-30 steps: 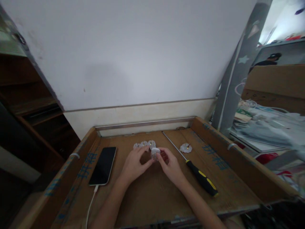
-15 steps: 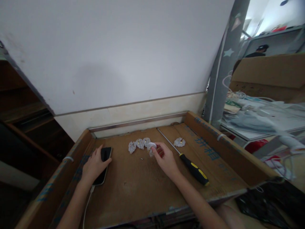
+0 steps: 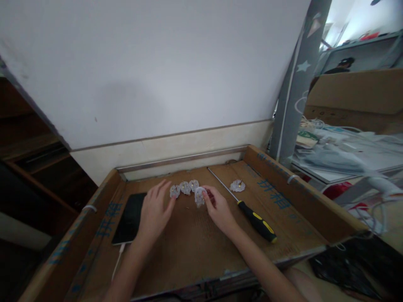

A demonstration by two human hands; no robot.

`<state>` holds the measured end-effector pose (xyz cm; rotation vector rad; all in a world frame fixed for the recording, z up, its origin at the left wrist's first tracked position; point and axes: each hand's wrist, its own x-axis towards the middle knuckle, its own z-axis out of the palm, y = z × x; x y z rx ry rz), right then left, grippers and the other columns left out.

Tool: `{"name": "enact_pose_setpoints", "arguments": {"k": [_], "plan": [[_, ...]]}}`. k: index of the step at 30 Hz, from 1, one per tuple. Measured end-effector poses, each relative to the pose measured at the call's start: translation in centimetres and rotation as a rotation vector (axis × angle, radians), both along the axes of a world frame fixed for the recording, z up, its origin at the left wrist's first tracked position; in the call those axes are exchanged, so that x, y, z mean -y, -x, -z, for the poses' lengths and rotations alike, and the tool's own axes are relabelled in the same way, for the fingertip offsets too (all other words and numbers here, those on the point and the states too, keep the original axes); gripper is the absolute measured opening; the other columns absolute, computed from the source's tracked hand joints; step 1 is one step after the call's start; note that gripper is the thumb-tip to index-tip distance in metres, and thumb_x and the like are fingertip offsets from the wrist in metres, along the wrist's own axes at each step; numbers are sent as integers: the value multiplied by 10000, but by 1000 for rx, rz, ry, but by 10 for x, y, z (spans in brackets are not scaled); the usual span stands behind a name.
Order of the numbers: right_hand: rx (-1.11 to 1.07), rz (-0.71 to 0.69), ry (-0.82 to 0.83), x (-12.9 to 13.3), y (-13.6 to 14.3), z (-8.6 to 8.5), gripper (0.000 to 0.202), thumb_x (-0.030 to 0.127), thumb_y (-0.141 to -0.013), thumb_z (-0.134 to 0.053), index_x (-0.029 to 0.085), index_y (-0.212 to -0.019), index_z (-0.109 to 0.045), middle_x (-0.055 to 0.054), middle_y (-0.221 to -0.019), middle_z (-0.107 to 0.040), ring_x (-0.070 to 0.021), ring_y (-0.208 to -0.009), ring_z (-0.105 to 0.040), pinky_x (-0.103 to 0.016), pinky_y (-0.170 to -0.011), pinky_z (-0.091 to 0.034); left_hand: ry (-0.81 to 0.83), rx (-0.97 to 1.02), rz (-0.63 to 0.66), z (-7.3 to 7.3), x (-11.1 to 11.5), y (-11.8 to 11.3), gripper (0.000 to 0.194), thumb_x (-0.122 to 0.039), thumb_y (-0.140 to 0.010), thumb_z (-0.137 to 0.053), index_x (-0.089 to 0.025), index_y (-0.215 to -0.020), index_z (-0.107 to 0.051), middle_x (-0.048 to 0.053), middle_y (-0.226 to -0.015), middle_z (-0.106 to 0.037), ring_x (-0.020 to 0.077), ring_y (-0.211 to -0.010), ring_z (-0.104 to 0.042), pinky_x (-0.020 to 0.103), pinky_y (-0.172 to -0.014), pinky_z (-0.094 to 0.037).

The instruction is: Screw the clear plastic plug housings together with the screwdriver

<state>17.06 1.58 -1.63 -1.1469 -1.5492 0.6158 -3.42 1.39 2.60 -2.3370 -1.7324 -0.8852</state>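
My right hand (image 3: 218,206) pinches a clear plastic plug piece (image 3: 199,197) just above the cardboard. My left hand (image 3: 156,208) is open, its fingers apart and holding nothing, over the right side of a black phone (image 3: 129,218). Its fingertips are close to a row of three similar clear plug pieces with metal parts, the middle one (image 3: 185,188) between its neighbours. Another clear plug piece (image 3: 237,186) lies apart on the right. Beyond my right hand rests a long screwdriver (image 3: 256,221) with a black and yellow handle, its shaft pointing away from me.
A shallow cardboard tray (image 3: 189,251) with raised sides holds everything. A white cable (image 3: 117,262) runs from the phone towards me. A tiny metal bit (image 3: 188,208) lies near the middle. Behind stands a wall (image 3: 189,75); a grey post (image 3: 291,100) and cluttered table are on the right.
My left hand has let go of the phone and moved right towards the row of plug pieces; the phone now lies turned slightly. My right hand has tilted its plug piece.
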Motion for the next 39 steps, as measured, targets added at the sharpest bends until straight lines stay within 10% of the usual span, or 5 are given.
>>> {"name": "enact_pose_setpoints", "arguments": {"k": [6, 39], "plan": [[-6, 14, -31, -1, -4, 1, 289, 368, -917, -365, 188, -1073, -529, -89, -1019, -579, -177, -923, -553, -302, -814, -447, 116, 156, 315, 10, -15, -69, 260, -311, -930, -387, -185, -1044, -585, 82, -1023, -654, 225, -967, -568, 388, -872, -417], [-45, -62, 3, 4, -1, -6, 266, 405, -910, -388, 194, -974, -536, -56, -917, -576, -152, -824, -559, -271, -741, -458, 272, 651, 392, 17, -7, -63, 236, -320, -915, -430, -195, -1083, -540, 62, -1020, -622, 190, -930, -576, 336, -853, -441]]}}
